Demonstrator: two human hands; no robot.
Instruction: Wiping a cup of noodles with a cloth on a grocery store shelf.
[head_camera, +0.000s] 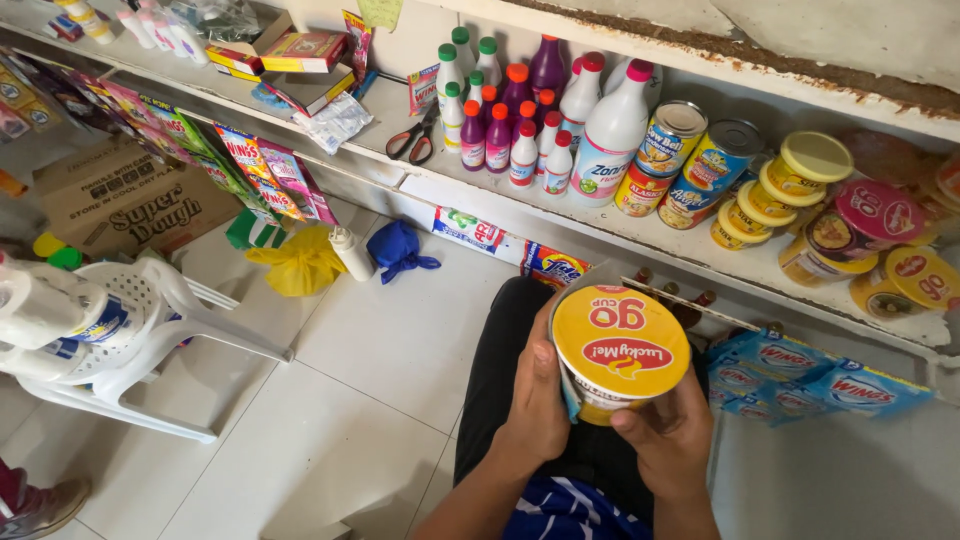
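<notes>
A round noodle cup (618, 350) with a yellow and red lid is held in front of me, lid facing up at the camera. My left hand (535, 400) wraps its left side, fingers along the wall. My right hand (670, 435) grips its lower right edge, thumb on the rim. Both hands hold the cup above my lap, over dark trousers and a blue striped shirt.
A white shelf (600, 235) ahead carries bottles (520, 120), tin cans (690, 160), more yellow-lidded cups (800, 180) and scissors (412, 140). Blue sachet packs (800, 380) hang at right. A white plastic chair (130, 340), a cardboard box (120, 200) and a yellow bag (300, 265) sit at left on the tiled floor.
</notes>
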